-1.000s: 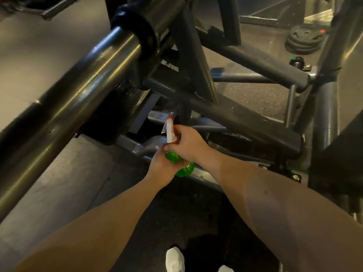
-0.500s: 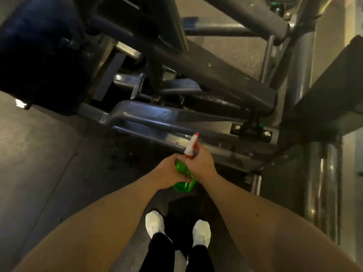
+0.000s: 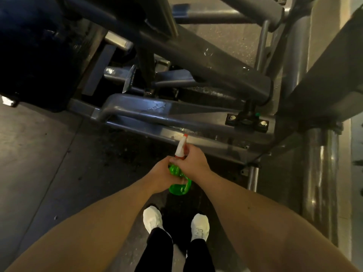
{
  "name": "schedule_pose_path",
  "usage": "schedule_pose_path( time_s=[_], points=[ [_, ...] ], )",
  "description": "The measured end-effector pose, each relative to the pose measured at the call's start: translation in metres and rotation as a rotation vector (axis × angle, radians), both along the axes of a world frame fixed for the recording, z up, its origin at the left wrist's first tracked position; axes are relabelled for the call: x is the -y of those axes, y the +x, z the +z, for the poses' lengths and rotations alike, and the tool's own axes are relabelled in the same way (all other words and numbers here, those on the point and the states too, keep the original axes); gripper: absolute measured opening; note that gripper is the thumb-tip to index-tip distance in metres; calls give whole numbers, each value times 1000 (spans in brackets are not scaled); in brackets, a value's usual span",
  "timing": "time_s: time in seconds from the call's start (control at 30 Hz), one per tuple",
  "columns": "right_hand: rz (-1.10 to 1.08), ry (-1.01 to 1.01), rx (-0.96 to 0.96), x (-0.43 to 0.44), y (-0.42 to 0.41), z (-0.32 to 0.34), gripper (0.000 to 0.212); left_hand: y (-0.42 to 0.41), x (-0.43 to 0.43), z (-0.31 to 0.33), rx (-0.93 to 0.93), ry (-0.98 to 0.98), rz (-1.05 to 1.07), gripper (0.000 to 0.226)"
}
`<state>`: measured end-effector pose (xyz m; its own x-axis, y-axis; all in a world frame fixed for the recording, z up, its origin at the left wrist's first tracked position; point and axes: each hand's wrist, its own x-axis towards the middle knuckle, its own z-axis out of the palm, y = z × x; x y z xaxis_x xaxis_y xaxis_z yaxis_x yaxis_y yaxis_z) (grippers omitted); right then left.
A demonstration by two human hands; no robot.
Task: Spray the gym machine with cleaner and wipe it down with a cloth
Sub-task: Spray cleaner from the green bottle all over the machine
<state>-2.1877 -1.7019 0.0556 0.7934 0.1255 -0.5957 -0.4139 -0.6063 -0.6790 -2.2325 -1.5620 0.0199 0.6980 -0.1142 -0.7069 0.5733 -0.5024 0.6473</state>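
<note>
Here, spray bottle (image 3: 179, 188), left hand (image 3: 160, 174), right hand (image 3: 193, 161) gripping

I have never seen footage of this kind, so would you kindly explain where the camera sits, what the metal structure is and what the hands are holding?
The camera is worn on the person's head and looks down, so both bare forearms reach in from the bottom edge. The left hand grips the green body of a spray bottle, and the right hand holds its neck just below the nozzle. That white and red nozzle points at the gym machine, a frame of grey steel bars. Droplets glisten on one bar. Lower down, the person's white shoes stand on the dark floor. No cloth is visible.
</note>
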Motion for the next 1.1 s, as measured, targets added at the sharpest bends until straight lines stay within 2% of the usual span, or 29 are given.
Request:
schedule_pose_path(
  time_s=[0.07,0.23,0.53,0.73,0.9,1.1],
  points=[
    [52,5,6,-19,3,-6,52,-3,-14,-4,26,17,51,77],
    [168,56,21,-55,13,-22,67,-8,-47,-19,47,25,160,74],
    [307,69,148,-121,42,-71,65,6,-107,-68,113,63,311,75],
    [377,57,206,-161,62,-105,51,21,-139,-102,145,38,417,78],
    [417,103,203,-200,73,-137,60,26,-174,-134,175,24,517,63],
    [480,180,215,-263,85,-181,53,33,-233,-170,158,1,621,59]
  ],
)
